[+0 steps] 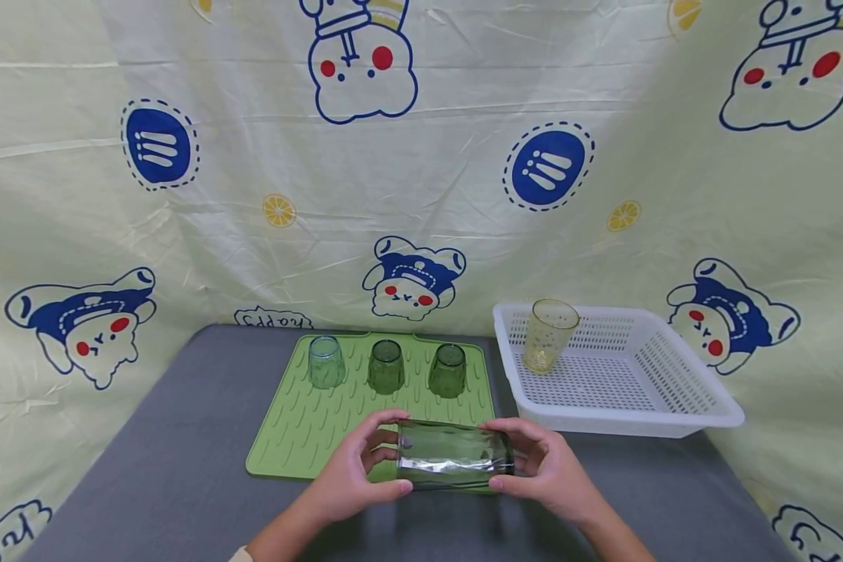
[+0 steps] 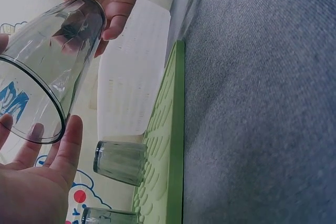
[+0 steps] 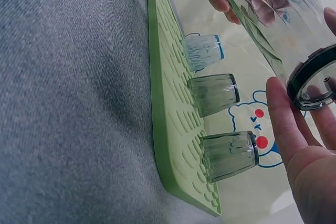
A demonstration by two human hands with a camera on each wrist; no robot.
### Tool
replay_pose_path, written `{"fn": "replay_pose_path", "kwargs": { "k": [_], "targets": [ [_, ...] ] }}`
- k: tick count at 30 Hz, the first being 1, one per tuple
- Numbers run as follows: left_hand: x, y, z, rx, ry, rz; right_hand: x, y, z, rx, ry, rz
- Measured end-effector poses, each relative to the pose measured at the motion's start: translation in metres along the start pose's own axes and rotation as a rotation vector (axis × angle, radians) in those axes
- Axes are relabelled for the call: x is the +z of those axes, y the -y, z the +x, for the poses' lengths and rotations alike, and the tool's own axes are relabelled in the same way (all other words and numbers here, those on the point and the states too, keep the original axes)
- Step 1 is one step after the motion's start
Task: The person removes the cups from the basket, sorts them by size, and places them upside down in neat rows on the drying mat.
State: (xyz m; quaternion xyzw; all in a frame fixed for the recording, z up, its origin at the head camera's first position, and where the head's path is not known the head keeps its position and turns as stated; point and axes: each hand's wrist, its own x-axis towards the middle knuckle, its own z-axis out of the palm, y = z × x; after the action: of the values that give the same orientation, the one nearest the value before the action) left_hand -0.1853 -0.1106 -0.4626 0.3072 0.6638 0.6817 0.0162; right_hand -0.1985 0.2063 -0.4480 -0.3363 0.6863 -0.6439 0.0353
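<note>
A tall clear green drinking glass (image 1: 453, 455) lies sideways in the air between both hands, over the near edge of a green drying mat (image 1: 302, 437). My left hand (image 1: 354, 472) grips its open rim end, thumb below and fingers above. At the other end my right hand (image 1: 544, 472) holds the thick base between thumb and fingers; this dark base (image 3: 315, 80) shows in the right wrist view. Toward the back of the mat stand a bluish glass (image 1: 326, 364) and two short green glasses, one in the middle (image 1: 385, 368) and one at right (image 1: 447, 372), narrower ends up.
To the right of the mat, a white slotted plastic basket (image 1: 625, 421) holds one yellowish glass (image 1: 549, 337) leaning at its left side. A grey cloth (image 1: 183, 476) covers the table. Behind hangs a pale printed curtain (image 1: 449, 172).
</note>
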Motion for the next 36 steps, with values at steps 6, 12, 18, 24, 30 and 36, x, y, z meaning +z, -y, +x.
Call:
{"fn": "replay_pose_path", "kwargs": {
  "k": [6,12,18,24,30,36],
  "targets": [
    [-0.006,0.003,-0.001,-0.030,0.017,0.017,0.003,-0.001,0.002,0.029,-0.026,-0.015],
    [-0.021,0.005,-0.005,-0.055,0.012,0.087,0.006,-0.004,0.005,0.097,-0.068,-0.052],
    [-0.039,0.004,-0.010,-0.081,-0.039,0.169,0.010,-0.011,0.011,0.106,-0.094,-0.053],
    [-0.056,0.005,-0.015,-0.151,-0.097,0.339,0.012,-0.012,0.019,0.113,-0.124,-0.047],
    [-0.074,0.008,-0.020,-0.200,-0.118,0.568,0.015,-0.011,0.028,0.144,-0.165,-0.059],
    [-0.091,0.014,-0.026,-0.194,-0.120,0.771,0.018,-0.012,0.036,0.173,-0.204,-0.093]
  ]
}}
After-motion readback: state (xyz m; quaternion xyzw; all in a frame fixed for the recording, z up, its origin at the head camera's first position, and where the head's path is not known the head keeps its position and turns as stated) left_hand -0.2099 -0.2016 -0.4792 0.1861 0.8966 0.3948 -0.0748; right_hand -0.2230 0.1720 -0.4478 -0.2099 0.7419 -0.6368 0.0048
